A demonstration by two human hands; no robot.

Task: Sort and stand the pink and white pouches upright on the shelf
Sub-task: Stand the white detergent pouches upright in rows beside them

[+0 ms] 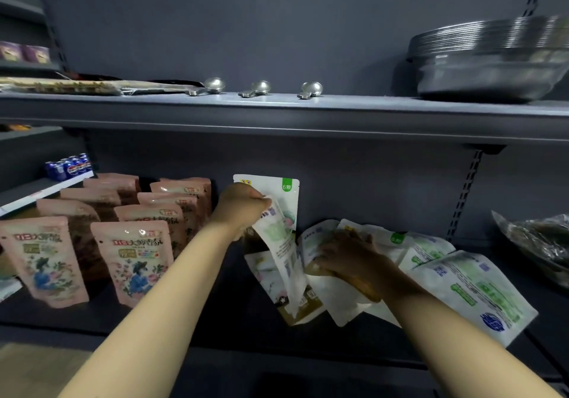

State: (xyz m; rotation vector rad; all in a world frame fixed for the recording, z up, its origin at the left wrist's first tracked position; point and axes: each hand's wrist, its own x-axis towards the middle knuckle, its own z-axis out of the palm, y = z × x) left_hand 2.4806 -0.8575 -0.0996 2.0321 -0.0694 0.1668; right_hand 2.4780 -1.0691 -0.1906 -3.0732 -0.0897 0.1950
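Several pink pouches (pixel 135 262) stand upright in rows on the left of the dark shelf (pixel 234 320). One white pouch (pixel 284 194) stands upright against the back wall. My left hand (pixel 243 206) grips the top of another white pouch (pixel 281 243), which hangs tilted in front of it. My right hand (pixel 348 259) rests on a heap of white pouches (pixel 431 256) lying flat on the right of the shelf, its fingers curled over one of them. A large white pouch (pixel 474 293) lies flat at the heap's near right.
The shelf above (pixel 277 111) carries three metal spoons (pixel 261 88), flat packets at left and stacked metal bowls (pixel 492 58) at right. Blue cans (pixel 69 166) stand on a neighbouring shelf at far left. A crinkled clear bag (pixel 535 237) lies at far right.
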